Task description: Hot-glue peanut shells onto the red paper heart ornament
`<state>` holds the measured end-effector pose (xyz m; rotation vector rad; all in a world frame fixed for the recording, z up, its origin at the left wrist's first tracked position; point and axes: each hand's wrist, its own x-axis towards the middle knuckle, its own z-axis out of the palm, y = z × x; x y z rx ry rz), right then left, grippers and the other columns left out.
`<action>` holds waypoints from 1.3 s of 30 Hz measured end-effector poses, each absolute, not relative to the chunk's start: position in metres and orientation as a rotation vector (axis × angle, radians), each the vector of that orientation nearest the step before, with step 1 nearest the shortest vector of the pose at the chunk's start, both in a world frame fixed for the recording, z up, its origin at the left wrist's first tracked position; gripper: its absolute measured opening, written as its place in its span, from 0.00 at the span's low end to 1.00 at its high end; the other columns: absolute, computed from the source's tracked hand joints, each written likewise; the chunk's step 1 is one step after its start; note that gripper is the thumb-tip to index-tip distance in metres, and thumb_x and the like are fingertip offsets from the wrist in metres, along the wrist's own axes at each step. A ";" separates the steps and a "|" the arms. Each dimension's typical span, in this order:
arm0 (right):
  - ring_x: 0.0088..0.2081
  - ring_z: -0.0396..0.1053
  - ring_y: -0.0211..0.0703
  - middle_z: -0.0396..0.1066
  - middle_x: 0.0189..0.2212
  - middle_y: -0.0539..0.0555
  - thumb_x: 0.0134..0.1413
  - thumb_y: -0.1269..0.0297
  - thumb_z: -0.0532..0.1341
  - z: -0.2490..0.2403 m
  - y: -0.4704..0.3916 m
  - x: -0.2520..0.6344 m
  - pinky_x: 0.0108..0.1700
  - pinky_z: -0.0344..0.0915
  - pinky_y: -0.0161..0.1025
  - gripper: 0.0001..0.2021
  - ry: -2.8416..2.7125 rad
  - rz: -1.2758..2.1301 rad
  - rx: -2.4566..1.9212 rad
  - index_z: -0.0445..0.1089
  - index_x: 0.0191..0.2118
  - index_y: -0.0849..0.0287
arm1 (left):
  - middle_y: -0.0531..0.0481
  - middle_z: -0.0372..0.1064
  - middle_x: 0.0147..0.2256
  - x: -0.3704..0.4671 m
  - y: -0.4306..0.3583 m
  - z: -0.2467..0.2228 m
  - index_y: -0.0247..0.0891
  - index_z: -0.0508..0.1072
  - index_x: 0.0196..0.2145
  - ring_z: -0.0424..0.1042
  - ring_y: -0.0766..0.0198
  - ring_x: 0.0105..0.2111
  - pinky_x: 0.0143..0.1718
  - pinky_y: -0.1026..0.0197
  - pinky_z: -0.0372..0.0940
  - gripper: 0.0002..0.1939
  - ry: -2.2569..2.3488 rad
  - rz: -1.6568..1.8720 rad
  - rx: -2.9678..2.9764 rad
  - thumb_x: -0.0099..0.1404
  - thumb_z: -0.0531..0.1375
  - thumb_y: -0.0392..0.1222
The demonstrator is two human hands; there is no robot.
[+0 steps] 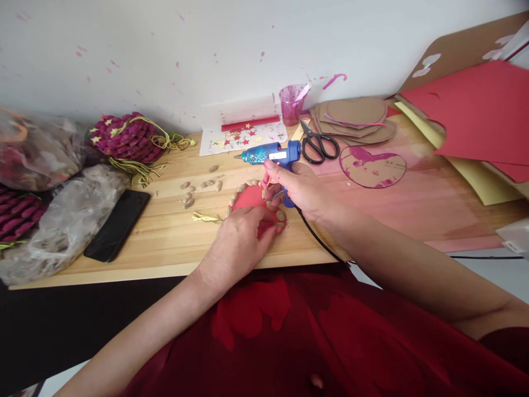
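Note:
My right hand (303, 187) is closed around a blue hot glue gun (260, 154), its nozzle pointing left above the table. Below it lies a red card shape (248, 198) with unshelled peanuts (233, 199) set along its edge. My left hand (243, 234) rests over the card's near side, thumb and fingers closed at a peanut (280, 225) on the right edge; the fingertips are partly hidden. A yellow string tassel (206, 218) sticks out at the card's left. Several loose peanuts (189, 199) lie farther left on the wood.
Black scissors (318, 144), a purple-stained cup (292, 107), star stickers (243, 138) and cardboard shapes (355, 118) stand behind. A painted cardboard heart (372, 168) lies right. Left are a phone (118, 226), plastic bags (66, 220) and a purple tasselled ornament (128, 138). The gun's cord (320, 237) crosses the front edge.

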<state>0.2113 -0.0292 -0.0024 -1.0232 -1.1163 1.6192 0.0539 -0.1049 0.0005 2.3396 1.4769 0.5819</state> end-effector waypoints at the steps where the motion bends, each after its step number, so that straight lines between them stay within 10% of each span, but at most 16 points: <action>1: 0.24 0.70 0.36 0.72 0.27 0.51 0.55 0.40 0.68 -0.002 -0.029 0.211 0.20 0.66 0.31 0.24 -1.122 1.614 -1.026 0.70 0.28 0.58 | 0.50 0.78 0.34 0.052 -0.105 0.001 0.39 0.77 0.38 0.75 0.61 0.31 0.37 0.59 0.69 0.03 1.485 0.586 2.341 0.66 0.63 0.35; 39: 0.23 0.70 0.36 0.72 0.24 0.52 0.53 0.36 0.67 0.000 -0.031 0.211 0.20 0.65 0.31 0.26 -1.152 1.632 -1.044 0.70 0.27 0.58 | 0.50 0.77 0.34 0.051 -0.110 -0.002 0.39 0.77 0.37 0.75 0.62 0.32 0.37 0.61 0.68 0.03 1.441 0.657 2.309 0.64 0.67 0.35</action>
